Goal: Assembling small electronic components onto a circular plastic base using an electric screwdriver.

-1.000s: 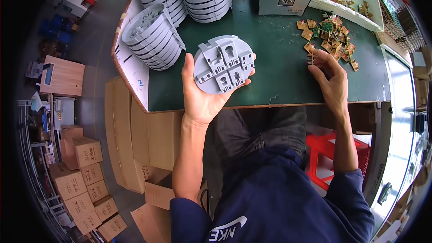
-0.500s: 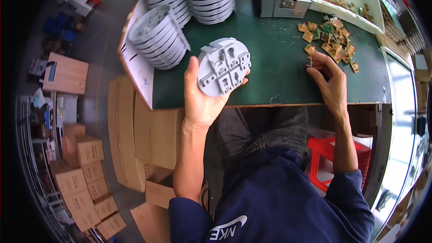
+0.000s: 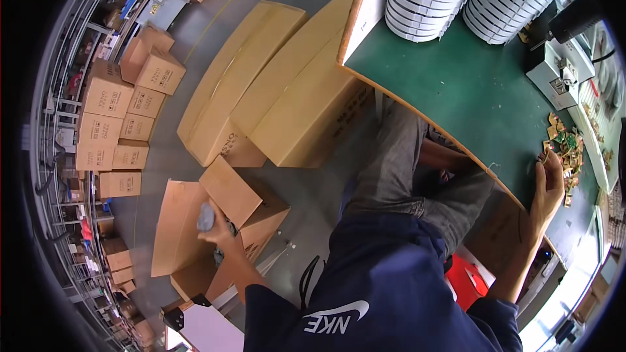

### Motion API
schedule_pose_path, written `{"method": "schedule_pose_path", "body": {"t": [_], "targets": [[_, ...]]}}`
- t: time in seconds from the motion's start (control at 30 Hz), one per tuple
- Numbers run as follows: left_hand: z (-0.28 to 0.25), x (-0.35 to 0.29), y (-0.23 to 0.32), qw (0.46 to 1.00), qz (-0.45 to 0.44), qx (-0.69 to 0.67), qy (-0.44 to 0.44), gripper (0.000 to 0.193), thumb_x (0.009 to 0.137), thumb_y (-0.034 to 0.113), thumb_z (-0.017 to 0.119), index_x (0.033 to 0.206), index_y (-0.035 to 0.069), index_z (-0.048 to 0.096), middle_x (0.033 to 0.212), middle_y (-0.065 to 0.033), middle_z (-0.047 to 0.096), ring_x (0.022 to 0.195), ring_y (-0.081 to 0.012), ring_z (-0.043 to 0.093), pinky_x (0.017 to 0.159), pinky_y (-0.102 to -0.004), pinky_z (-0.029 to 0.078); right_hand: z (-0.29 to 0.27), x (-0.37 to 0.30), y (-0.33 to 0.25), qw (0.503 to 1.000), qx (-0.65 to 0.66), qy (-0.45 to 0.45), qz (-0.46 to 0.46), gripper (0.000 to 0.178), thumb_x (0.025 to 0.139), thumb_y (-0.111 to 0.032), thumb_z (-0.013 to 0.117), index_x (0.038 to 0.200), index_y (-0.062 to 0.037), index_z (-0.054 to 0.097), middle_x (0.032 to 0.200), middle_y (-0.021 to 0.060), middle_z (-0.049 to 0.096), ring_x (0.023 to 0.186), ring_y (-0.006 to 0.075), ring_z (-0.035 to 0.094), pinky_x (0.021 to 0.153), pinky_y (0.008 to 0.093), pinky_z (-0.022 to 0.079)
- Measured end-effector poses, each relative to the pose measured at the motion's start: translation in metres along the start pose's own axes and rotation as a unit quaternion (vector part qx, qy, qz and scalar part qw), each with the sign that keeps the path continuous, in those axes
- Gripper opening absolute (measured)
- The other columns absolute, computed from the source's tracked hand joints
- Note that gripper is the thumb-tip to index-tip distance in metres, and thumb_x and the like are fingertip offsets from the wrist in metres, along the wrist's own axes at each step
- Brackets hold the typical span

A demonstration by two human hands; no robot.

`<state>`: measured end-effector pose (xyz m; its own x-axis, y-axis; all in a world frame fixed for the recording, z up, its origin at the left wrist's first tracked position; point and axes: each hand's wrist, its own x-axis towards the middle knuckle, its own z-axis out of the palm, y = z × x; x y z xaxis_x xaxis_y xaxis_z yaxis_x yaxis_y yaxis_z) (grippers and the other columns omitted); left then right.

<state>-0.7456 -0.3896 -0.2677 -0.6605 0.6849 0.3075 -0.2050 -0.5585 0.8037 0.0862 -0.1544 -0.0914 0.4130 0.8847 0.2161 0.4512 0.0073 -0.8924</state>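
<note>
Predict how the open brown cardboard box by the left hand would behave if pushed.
The open brown cardboard box probably wouldn't roll, given its flat, straight-edged sides. Its spread flaps would likely swing, being thin and hinged. Its thin walls suggest lightness for its size, though its full contents can't be seen.

I saw a grey part (image 3: 205,217) upright at an open carton (image 3: 179,228). Tan-and-green boards (image 3: 571,151) lay heaped on the table (image 3: 443,85).
</note>
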Motion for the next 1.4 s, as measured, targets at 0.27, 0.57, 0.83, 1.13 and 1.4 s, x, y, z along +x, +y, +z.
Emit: {"method": "schedule_pose_path", "body": {"t": [0.27,0.57,0.83,1.13,1.4], "targets": [[0.132,0.073,-0.031,0.950,-0.159,0.032,0.267,0.081,0.100,0.042,0.064,0.157,-0.003,0.027,0.163,-0.0230,0.029,0.145,-0.0397,0.037,0.123,-0.0507,0.034,-0.003,-0.007,-0.021,0.995,-0.091,0.030,-0.024,0.037,0.096,-0.004,0.070,0.133,-0.0028,0.066,0.101,0.0011,0.067,0.092,0.0092,0.061,0.088,0.0247,0.049],[0.694,0.127,-0.037,0.703,0.174,0.336,-0.602,0.073,0.087,0.046,0.077,0.140,0.001,0.055,0.145,-0.0224,0.055,0.140,-0.0332,0.050,0.115,-0.0458,0.040,-0.003,-0.009,-0.034,0.996,-0.069,0.054,-0.007,0.036,0.093,-0.001,0.071,0.129,-0.0013,0.067,0.098,-0.0003,0.064,0.086,0.0079,0.059,0.084,0.0230,0.050],[0.804,0.163,-0.113,0.459,0.083,0.564,-0.681,0.124,0.056,0.081,0.080,0.142,-0.004,0.053,0.136,-0.0323,0.058,0.131,-0.0405,0.057,0.109,-0.0462,0.046,-0.004,-0.009,-0.031,0.997,-0.011,0.073,0.024,0.037,0.094,-0.002,0.072,0.130,0.0003,0.065,0.102,0.0042,0.068,0.090,0.0102,0.065,0.086,0.0259,0.053],[0.734,0.095,-0.087,0.818,-0.258,-0.052,-0.511,0.079,0.102,0.062,0.048,0.147,-0.002,0.046,0.137,-0.0234,0.060,0.122,-0.0311,0.064,0.103,-0.0448,0.053,-0.011,-0.013,-0.022,0.997,0.013,0.063,0.034,0.038,0.095,0.001,0.068,0.133,-0.0018,0.064,0.103,-0.0002,0.064,0.092,0.0079,0.060,0.088,0.0228,0.049],[0.689,-0.004,-0.129,0.656,-0.559,-0.257,-0.438,0.094,0.098,0.073,0.041,0.150,-0.006,0.041,0.142,-0.0393,0.050,0.121,-0.0479,0.062,0.097,-0.0518,0.056,-0.003,-0.009,-0.035,0.998,-0.011,0.052,0.038,0.040,0.094,0.001,0.069,0.134,-0.0033,0.064,0.103,0.0016,0.068,0.094,0.0087,0.063,0.091,0.0245,0.050]]}}
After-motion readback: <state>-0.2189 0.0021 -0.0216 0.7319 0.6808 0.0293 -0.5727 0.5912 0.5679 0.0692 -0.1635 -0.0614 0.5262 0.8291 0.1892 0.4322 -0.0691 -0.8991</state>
